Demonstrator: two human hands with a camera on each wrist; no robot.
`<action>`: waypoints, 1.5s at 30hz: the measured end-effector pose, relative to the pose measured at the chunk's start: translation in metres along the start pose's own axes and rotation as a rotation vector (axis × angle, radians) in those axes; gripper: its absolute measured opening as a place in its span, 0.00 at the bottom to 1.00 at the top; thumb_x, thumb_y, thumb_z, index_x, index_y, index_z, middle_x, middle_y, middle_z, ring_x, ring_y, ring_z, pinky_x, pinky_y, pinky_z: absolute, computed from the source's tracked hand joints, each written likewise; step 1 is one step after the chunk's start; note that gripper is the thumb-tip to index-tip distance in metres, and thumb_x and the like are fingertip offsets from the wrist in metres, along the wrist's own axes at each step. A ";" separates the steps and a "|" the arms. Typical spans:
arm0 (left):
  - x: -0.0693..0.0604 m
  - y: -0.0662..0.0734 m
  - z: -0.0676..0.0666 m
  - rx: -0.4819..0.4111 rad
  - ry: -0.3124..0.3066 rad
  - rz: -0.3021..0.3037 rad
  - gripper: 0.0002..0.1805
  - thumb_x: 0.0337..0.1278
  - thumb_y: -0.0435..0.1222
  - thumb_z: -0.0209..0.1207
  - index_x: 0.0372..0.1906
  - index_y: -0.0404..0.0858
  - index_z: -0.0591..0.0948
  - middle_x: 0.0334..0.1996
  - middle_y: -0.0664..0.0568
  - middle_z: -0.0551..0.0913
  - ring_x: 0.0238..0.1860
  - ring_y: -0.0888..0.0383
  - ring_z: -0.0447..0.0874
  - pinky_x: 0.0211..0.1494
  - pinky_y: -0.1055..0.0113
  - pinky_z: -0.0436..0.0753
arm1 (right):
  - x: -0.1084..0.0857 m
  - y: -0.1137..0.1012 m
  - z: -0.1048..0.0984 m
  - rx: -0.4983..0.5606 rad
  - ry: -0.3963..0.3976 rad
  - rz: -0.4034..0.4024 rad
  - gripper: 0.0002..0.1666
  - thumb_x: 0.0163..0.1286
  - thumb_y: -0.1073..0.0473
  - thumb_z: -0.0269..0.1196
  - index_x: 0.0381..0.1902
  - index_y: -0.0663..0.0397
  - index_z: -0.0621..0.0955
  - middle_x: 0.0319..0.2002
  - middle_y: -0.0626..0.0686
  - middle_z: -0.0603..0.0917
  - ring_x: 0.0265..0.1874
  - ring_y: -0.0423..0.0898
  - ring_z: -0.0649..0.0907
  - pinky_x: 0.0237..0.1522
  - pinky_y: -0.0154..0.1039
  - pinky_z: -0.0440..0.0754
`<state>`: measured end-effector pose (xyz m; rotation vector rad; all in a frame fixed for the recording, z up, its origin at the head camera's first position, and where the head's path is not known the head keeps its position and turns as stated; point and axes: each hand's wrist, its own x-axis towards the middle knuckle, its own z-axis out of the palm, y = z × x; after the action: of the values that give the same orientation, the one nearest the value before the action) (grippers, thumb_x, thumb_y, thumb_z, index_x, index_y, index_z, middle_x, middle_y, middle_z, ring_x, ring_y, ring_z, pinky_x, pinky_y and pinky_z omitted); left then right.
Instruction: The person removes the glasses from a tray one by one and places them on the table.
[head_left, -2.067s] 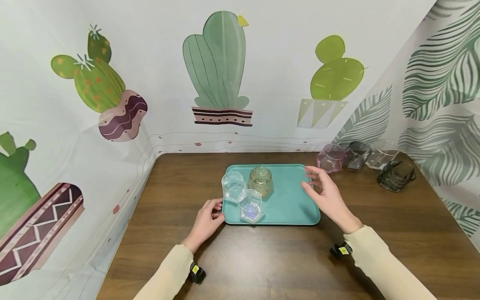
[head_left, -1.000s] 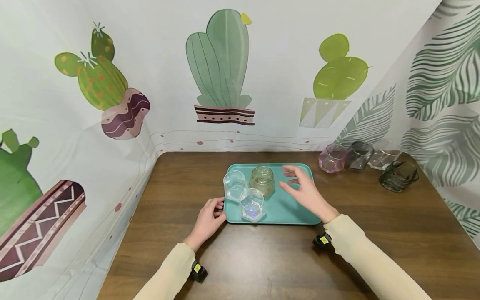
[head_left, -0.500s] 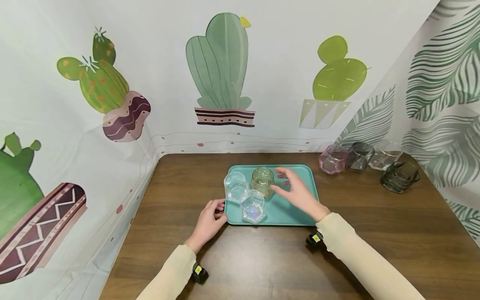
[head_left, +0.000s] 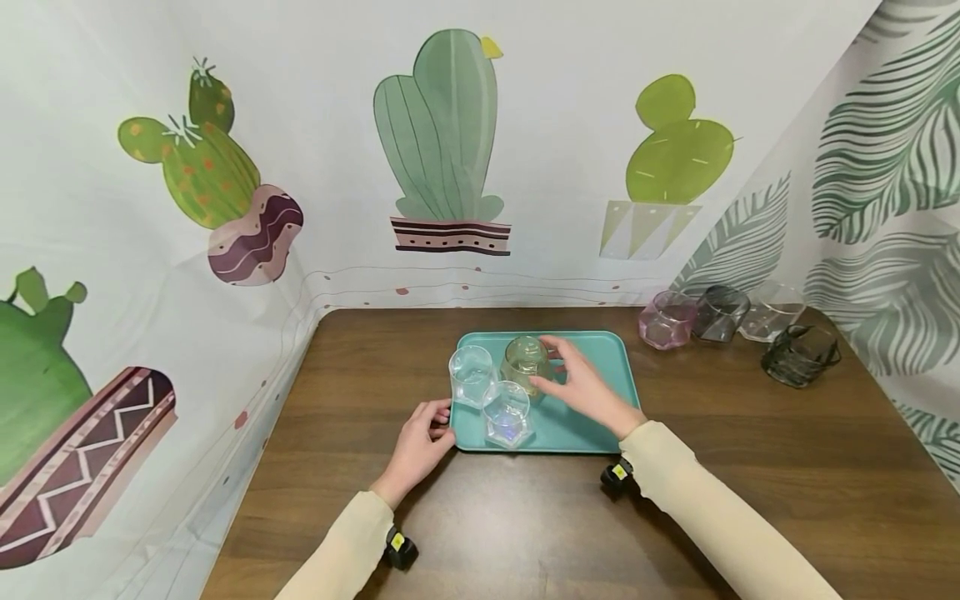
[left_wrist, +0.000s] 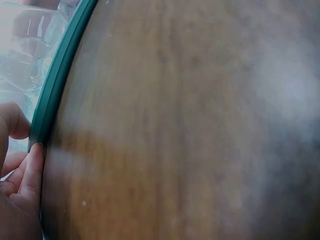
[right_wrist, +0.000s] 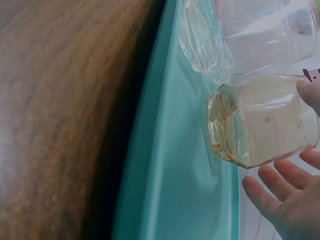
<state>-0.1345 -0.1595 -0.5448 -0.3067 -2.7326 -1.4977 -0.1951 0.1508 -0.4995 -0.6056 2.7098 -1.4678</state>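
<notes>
On a teal tray [head_left: 592, 417] stand an amber glass [head_left: 522, 358], a clear glass [head_left: 471, 371] and a clear hexagonal-based glass [head_left: 506, 421]. My right hand [head_left: 581, 383] is around the amber glass, thumb on its near side and index finger on the far side; the other fingertips spread close beside it in the right wrist view. The amber glass [right_wrist: 265, 120] stands upright on the tray. At the tray's left edge, my left hand [head_left: 420, 437] pinches the rim [left_wrist: 50, 95] between thumb and fingers.
At the back right of the wooden table [head_left: 480, 517] stand a pink glass [head_left: 666, 321], a dark grey glass [head_left: 720, 315], a clear glass [head_left: 771, 312] and a blackish glass [head_left: 798, 357]. A cactus-printed cloth [head_left: 555, 167] hangs behind the table.
My right hand has moved left across the tray from its right edge, and its thumb and index finger have come around the amber glass. The left hand stays at the tray's edge.
</notes>
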 end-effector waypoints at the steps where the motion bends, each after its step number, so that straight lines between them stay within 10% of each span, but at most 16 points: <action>1: 0.000 0.000 0.000 0.000 0.004 0.009 0.26 0.54 0.24 0.60 0.62 0.32 0.80 0.48 0.45 0.80 0.50 0.52 0.81 0.52 0.66 0.89 | 0.001 -0.001 0.000 0.003 -0.005 0.006 0.46 0.69 0.54 0.72 0.77 0.62 0.64 0.70 0.64 0.72 0.63 0.60 0.77 0.63 0.58 0.81; 29: 0.001 -0.001 0.000 -0.004 0.010 0.021 0.26 0.55 0.24 0.60 0.62 0.32 0.80 0.48 0.44 0.80 0.50 0.51 0.81 0.52 0.63 0.89 | 0.002 0.003 0.002 0.065 -0.093 0.070 0.51 0.68 0.49 0.73 0.80 0.56 0.59 0.73 0.63 0.68 0.72 0.61 0.70 0.72 0.63 0.72; 45: 0.000 -0.003 0.001 -0.005 0.016 0.027 0.26 0.54 0.24 0.59 0.61 0.33 0.81 0.47 0.45 0.80 0.49 0.52 0.81 0.51 0.65 0.89 | -0.016 0.009 -0.007 0.103 -0.004 0.071 0.50 0.65 0.52 0.75 0.77 0.57 0.63 0.71 0.64 0.71 0.69 0.63 0.72 0.68 0.65 0.75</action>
<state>-0.1353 -0.1603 -0.5481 -0.3293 -2.7012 -1.4947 -0.1844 0.1660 -0.5053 -0.5024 2.6042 -1.5751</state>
